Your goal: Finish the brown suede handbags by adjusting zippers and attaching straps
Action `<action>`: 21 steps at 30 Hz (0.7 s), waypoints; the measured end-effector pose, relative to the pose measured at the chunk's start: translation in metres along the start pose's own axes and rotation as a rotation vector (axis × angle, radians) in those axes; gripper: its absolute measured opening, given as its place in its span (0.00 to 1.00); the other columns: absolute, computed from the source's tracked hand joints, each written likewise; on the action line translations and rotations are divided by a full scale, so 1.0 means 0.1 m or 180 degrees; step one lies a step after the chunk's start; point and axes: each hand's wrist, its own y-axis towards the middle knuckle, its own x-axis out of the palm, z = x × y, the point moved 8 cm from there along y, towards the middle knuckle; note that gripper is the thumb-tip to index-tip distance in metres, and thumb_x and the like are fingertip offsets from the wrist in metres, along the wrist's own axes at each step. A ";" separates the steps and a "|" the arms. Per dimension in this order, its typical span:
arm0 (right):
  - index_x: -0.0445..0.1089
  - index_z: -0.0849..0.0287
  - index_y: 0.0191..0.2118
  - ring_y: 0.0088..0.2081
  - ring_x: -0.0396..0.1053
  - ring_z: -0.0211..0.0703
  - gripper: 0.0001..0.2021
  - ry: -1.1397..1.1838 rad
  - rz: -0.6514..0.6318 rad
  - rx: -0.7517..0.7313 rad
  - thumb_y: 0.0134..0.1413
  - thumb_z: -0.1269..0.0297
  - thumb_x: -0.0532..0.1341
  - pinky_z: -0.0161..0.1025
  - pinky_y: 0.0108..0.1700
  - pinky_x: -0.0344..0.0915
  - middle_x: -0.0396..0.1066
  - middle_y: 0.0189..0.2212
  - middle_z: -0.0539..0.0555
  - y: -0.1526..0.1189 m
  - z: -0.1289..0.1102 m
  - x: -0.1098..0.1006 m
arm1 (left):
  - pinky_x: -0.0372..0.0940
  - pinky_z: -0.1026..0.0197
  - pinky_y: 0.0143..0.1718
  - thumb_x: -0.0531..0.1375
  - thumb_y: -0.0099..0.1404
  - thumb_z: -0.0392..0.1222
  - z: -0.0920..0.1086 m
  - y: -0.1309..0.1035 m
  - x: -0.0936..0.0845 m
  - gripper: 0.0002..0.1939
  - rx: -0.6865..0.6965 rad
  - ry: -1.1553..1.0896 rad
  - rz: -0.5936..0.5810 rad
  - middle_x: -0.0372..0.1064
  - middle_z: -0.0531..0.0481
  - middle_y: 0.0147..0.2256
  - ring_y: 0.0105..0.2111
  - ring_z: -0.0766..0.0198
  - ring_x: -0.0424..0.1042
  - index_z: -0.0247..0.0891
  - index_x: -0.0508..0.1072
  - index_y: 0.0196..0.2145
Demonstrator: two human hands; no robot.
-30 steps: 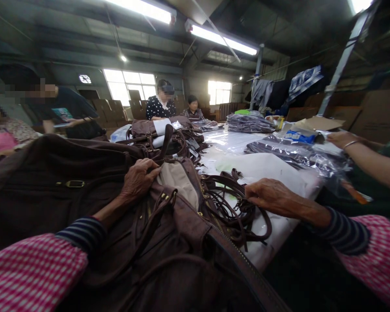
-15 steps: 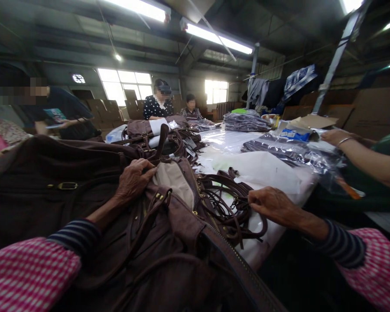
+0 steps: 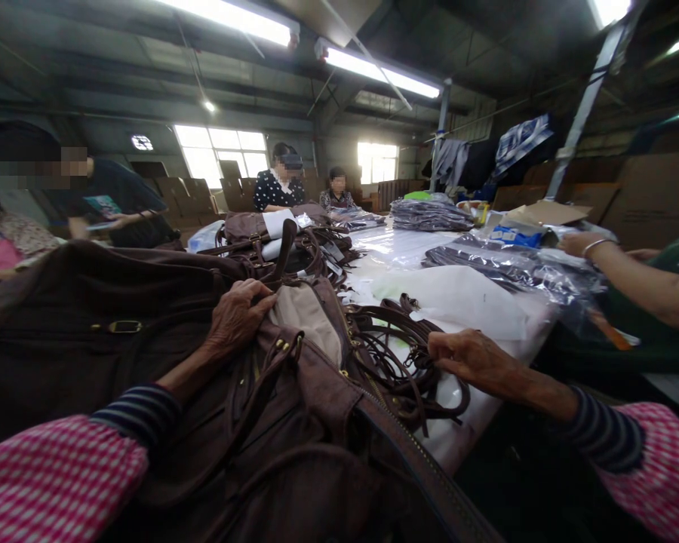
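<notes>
A dark brown handbag lies in front of me, its zipped opening apart and its beige lining showing. My left hand is closed on the edge of that opening, fingertips partly hidden by the fabric. To the right of the bag, a heap of looped brown shoulder straps with metal clasps rests on the table. My right hand is closed at the right side of this heap, pinching a strap. More brown bag material with a brass buckle spreads out at the left.
Farther back on the white-covered table lie a pile of brown bags and plastic-wrapped stacks. A co-worker's arm reaches in at the right near more wrapped goods. Several other people stand or sit around.
The whole view has shifted slightly, with things a little lower in the picture. My right hand stays at the straps and my left hand stays on the bag's edge.
</notes>
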 end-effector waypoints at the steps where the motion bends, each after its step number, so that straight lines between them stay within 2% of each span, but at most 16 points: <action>1: 0.66 0.57 0.30 0.27 0.64 0.37 0.03 0.0214 -0.0142 -0.0036 0.49 0.71 0.56 0.34 0.31 0.55 0.66 0.23 0.47 -0.03 0.01 0.02 | 0.59 0.56 0.44 0.58 0.64 0.46 -0.01 0.00 0.00 0.09 -0.0003 0.0007 -0.0003 0.68 0.48 0.38 0.42 0.56 0.66 0.38 0.73 0.33; 3: 0.69 0.58 0.30 0.25 0.63 0.37 0.04 0.0757 -0.0466 0.0014 0.51 0.70 0.57 0.33 0.28 0.56 0.65 0.22 0.47 -0.11 0.07 0.07 | 0.60 0.56 0.44 0.57 0.65 0.47 -0.02 0.00 0.01 0.10 0.0007 0.0025 0.0008 0.68 0.48 0.38 0.42 0.56 0.66 0.38 0.72 0.33; 6: 0.75 0.60 0.35 0.28 0.67 0.39 0.08 0.1534 -0.0717 0.0255 0.52 0.65 0.59 0.34 0.31 0.63 0.70 0.25 0.49 -0.24 0.20 0.10 | 0.60 0.56 0.46 0.57 0.65 0.48 -0.04 0.01 0.01 0.10 0.0040 0.0004 0.0029 0.68 0.48 0.38 0.44 0.55 0.66 0.39 0.72 0.33; 8: 0.77 0.61 0.36 0.30 0.70 0.41 0.11 0.1852 -0.0734 0.0475 0.51 0.62 0.62 0.34 0.31 0.65 0.73 0.28 0.52 -0.32 0.29 0.08 | 0.60 0.55 0.47 0.56 0.64 0.48 -0.04 0.01 0.01 0.11 0.0045 -0.0008 0.0035 0.68 0.48 0.38 0.44 0.55 0.67 0.39 0.72 0.33; 10: 0.77 0.62 0.39 0.32 0.72 0.43 0.14 0.2184 -0.0692 0.0692 0.49 0.58 0.63 0.32 0.26 0.64 0.76 0.31 0.55 -0.37 0.34 0.06 | 0.60 0.55 0.46 0.56 0.64 0.50 -0.05 0.01 0.01 0.12 -0.0003 -0.0015 0.0025 0.68 0.48 0.38 0.43 0.55 0.67 0.39 0.72 0.33; 13: 0.76 0.63 0.44 0.37 0.75 0.49 0.21 0.2590 -0.0497 0.0866 0.47 0.55 0.64 0.31 0.22 0.63 0.77 0.38 0.60 -0.38 0.35 0.03 | 0.61 0.55 0.45 0.55 0.62 0.53 -0.07 0.01 0.01 0.15 -0.0082 -0.0019 0.0029 0.68 0.48 0.38 0.42 0.55 0.67 0.40 0.72 0.32; 16: 0.76 0.63 0.44 0.31 0.74 0.47 0.23 0.2269 -0.0144 0.0936 0.44 0.53 0.65 0.33 0.22 0.63 0.77 0.33 0.59 -0.31 0.36 -0.03 | 0.61 0.55 0.45 0.54 0.61 0.55 -0.08 0.02 0.01 0.16 -0.0080 -0.0023 0.0022 0.68 0.48 0.37 0.42 0.54 0.67 0.41 0.72 0.31; 18: 0.77 0.61 0.39 0.26 0.71 0.43 0.18 0.1628 0.0102 0.0840 0.49 0.52 0.63 0.34 0.24 0.63 0.76 0.27 0.55 -0.24 0.37 -0.11 | 0.61 0.54 0.46 0.53 0.61 0.55 -0.08 0.02 0.01 0.16 -0.0066 -0.0035 0.0014 0.68 0.48 0.38 0.43 0.54 0.67 0.41 0.72 0.31; 21: 0.76 0.58 0.34 0.25 0.70 0.40 0.15 0.0473 0.0468 0.0470 0.58 0.55 0.57 0.36 0.31 0.63 0.73 0.23 0.51 -0.07 0.34 -0.27 | 0.61 0.54 0.48 0.53 0.62 0.57 -0.09 0.02 0.01 0.17 -0.0056 -0.0033 0.0018 0.69 0.48 0.38 0.44 0.54 0.67 0.41 0.72 0.32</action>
